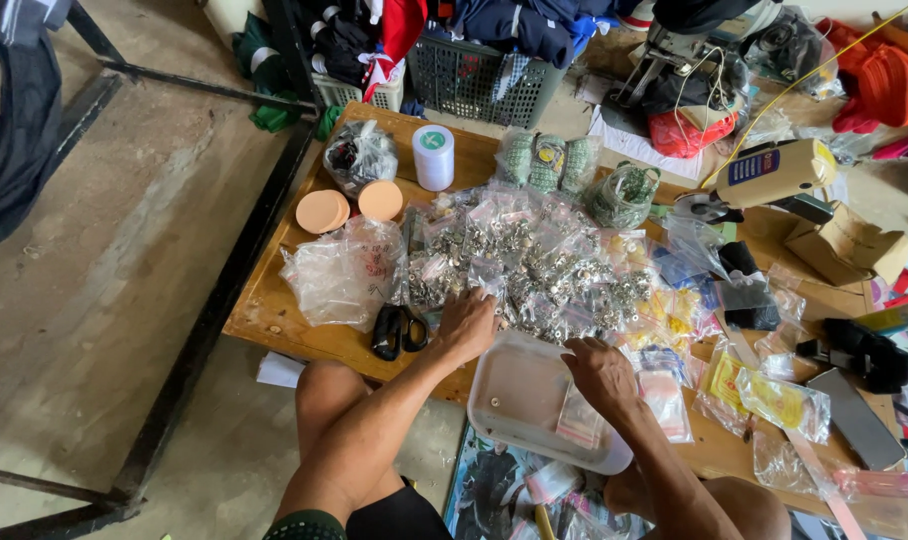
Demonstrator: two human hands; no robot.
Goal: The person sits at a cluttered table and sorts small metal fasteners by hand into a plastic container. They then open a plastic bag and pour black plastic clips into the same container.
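The left hand (pixel 466 325) pressed its fingers into the heap of small clear plastic bags of silver metal fittings (pixel 534 265) spread over the low wooden bench (pixel 274 300); whether its grip closed on any bag could not be told. The right hand (pixel 602 372) pinched one small clear flat bag (pixel 580 420) over the shallow white plastic tray (pixel 519 395). Such bags looked slick, limp and bottom-heavy, best taken by the top edge.
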